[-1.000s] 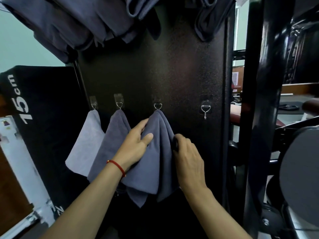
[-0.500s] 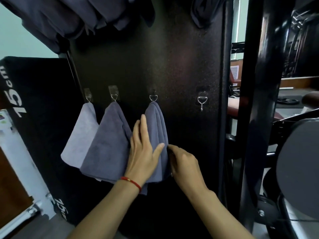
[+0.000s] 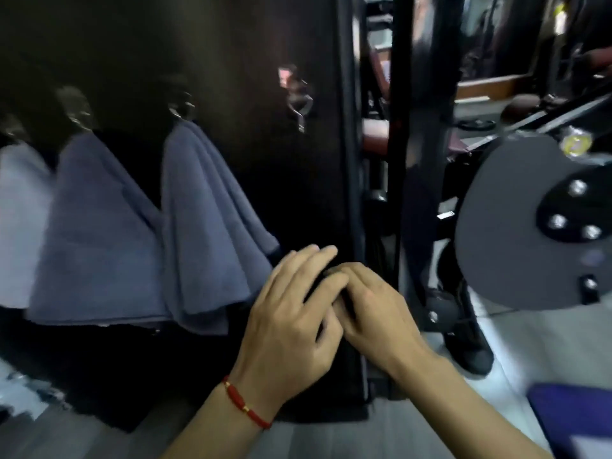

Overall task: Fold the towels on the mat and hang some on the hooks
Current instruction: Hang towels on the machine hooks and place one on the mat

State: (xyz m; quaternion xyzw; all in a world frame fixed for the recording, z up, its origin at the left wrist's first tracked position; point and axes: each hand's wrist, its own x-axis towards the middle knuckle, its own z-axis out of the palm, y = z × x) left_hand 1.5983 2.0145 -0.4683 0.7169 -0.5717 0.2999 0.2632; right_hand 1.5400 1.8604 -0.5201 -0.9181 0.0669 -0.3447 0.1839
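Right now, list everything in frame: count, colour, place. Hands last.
Hung towels: three; pale grey towel at far left, blue-grey towel in the middle, second blue-grey towel on the right, each under its own hook.
Bare hook: one, metal, on the panel right of the towels, nothing on it.
Dark panel: one, black, carries the hooks.
Grey plate: one, with bolts, far right.
Purple mat: one, bottom right corner, partly seen.
Red bracelet: one, left wrist.
Left hand: fingers loosely bent, holding nothing, touching the right hand.
Right hand: fingers loosely curled, holding nothing.
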